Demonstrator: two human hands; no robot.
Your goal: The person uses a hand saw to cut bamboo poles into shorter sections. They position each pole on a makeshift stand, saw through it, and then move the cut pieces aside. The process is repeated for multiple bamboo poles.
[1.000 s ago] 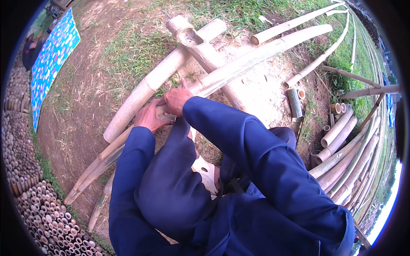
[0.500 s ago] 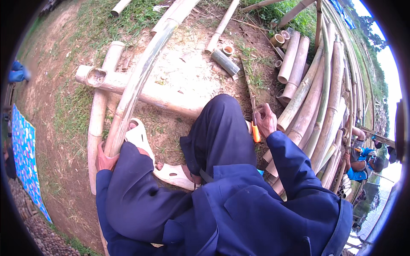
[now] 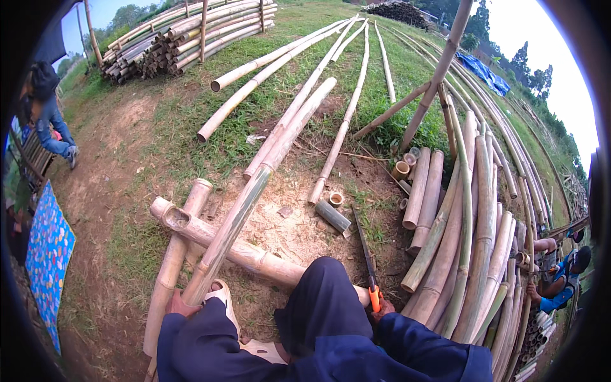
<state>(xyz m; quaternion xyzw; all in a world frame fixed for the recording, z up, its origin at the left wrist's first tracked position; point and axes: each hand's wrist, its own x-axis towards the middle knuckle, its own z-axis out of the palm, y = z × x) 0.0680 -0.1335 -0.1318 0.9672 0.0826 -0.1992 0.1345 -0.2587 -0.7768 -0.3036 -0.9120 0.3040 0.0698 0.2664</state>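
My left hand (image 3: 182,304) is wrapped round the near end of a long bamboo pole (image 3: 242,210), beside my left knee. The pole slants away to the upper right and crosses over a thick bamboo log (image 3: 219,240), which has a notch cut near its left end. Right of my raised knee, my right hand (image 3: 383,310) is closed on the orange handle of a hand saw (image 3: 364,251). The saw's long dark blade points away from me over the ground. Short cut bamboo pieces, one a greyish tube (image 3: 333,217) and one a ring (image 3: 336,198), lie left of the blade.
Pale sawdust (image 3: 286,219) covers the ground beyond the log. Stacked bamboo poles (image 3: 480,248) run along my right side. Long poles (image 3: 347,127) lie on the grass ahead. A person in blue (image 3: 560,280) works at far right; another person (image 3: 48,121) stands at far left.
The view has tilted up, showing more of the field and pole piles. My right hand, earlier with bent fingers beside the saw handle, is now closed round it. My left hand stays on the pole.
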